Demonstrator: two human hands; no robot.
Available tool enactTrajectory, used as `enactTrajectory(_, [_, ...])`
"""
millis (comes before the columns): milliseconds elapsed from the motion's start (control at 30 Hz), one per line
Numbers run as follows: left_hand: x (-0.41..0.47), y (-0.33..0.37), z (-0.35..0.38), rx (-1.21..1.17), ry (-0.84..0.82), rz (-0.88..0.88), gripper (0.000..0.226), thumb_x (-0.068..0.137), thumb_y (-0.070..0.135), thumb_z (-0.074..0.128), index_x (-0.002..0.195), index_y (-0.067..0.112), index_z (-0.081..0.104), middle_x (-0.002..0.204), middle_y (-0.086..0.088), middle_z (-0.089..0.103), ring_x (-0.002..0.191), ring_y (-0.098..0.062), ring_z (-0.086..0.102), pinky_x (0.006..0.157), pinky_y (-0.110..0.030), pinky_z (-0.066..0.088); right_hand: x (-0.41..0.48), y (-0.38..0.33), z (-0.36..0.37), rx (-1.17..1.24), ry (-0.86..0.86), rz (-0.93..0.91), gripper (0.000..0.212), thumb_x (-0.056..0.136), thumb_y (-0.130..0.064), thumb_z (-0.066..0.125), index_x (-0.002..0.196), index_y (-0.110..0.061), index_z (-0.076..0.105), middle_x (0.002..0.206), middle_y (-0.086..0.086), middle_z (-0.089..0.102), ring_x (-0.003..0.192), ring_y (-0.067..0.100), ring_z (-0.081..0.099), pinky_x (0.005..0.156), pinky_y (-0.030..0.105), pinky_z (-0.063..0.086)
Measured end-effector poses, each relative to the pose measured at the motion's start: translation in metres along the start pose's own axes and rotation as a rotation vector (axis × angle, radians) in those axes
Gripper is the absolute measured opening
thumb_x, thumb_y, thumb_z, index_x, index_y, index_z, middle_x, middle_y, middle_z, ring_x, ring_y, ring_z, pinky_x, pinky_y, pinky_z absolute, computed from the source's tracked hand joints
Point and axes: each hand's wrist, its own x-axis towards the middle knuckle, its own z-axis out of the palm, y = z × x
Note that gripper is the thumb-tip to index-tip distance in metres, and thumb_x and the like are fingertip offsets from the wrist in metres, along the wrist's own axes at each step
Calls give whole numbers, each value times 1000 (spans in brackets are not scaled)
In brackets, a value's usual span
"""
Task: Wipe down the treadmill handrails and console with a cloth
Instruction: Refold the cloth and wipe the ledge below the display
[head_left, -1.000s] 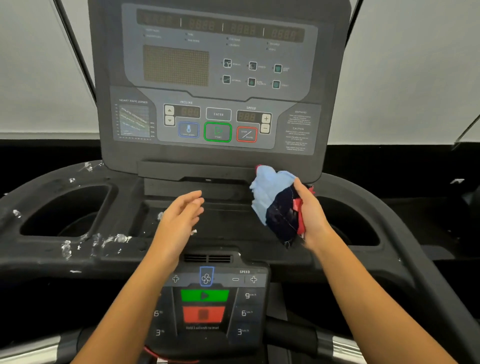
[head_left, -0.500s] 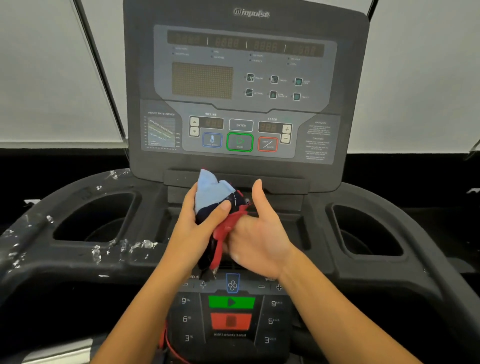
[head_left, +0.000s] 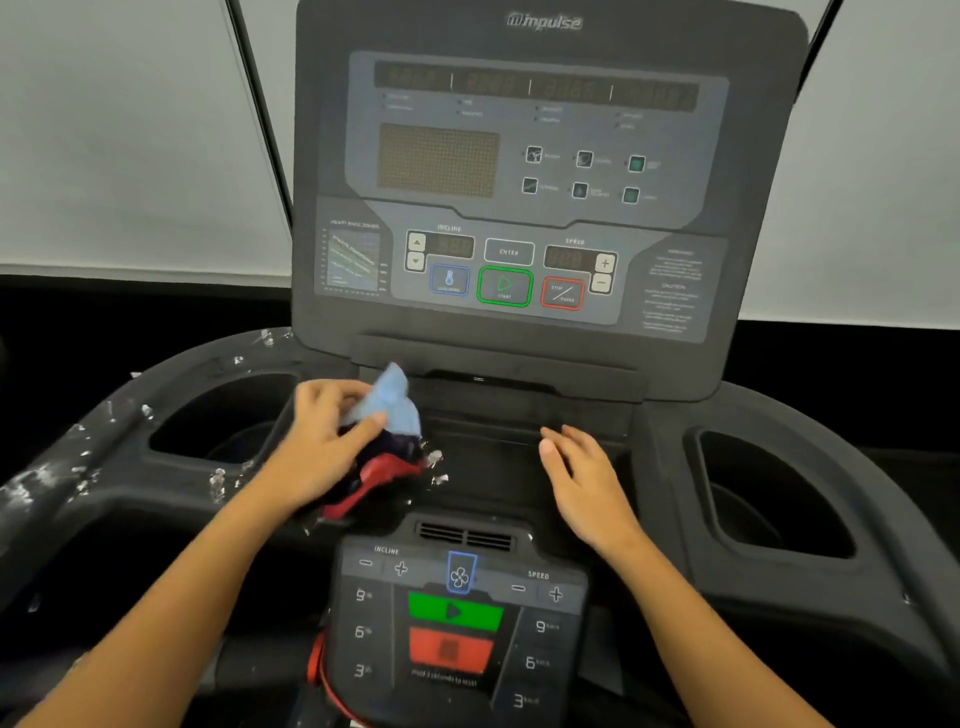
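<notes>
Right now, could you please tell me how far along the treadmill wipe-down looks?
Done: nothing clearly; the console surround shows no flecks on its right side. In hand: the left hand grips the cloth at the centre tray, beside the left cup holder; the right hand is open. Left: white flecks dot the left side; the display panel cannot be judged; handrails are out of view.

cloth (head_left: 384, 431) passed from right hand (head_left: 584, 480) to left hand (head_left: 322, 447), right hand now flat on the tray, hands apart
</notes>
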Motion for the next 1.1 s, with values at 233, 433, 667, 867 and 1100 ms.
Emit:
enactTrajectory(233, [16,-36,41,480,-625,247,104,58,91,-3,137,36,35,146,23,16,139,-4,3,114,-37,-1,-3,12,13,-261,-11,-125,46,99,-39,38,140,-19,44,154,3,26,145,16,6,118,34,8])
enactTrajectory(433, [21,-38,53,600,-605,383,87,64,82,-17,137,48,15,143,30,1,135,0,-8,109,-27,-9,0,13,15,-286,3,-104,47,97,-44,40,138,-20,47,154,-1,26,145,13,6,118,32,12])
enactTrajectory(667, [16,-67,33,447,-473,515,67,88,68,10,128,35,51,137,22,37,136,-5,22,113,-19,12,-3,13,12,-319,-8,-99,46,95,-44,43,136,-23,49,152,-3,29,144,12,9,115,30,14])
enactTrajectory(867, [17,-74,12,420,-510,477,68,83,73,10,129,40,48,137,27,38,135,1,20,111,-13,8,-3,9,12,-321,-19,-92,48,93,-46,46,137,-25,47,152,-6,28,144,9,7,115,31,16])
enactTrajectory(1100, [32,-49,62,433,-692,502,88,73,78,-11,136,40,38,147,21,25,141,-9,8,117,-33,4,-3,8,13,-266,16,-92,44,96,-36,47,138,-22,46,151,-8,31,143,5,10,110,19,11])
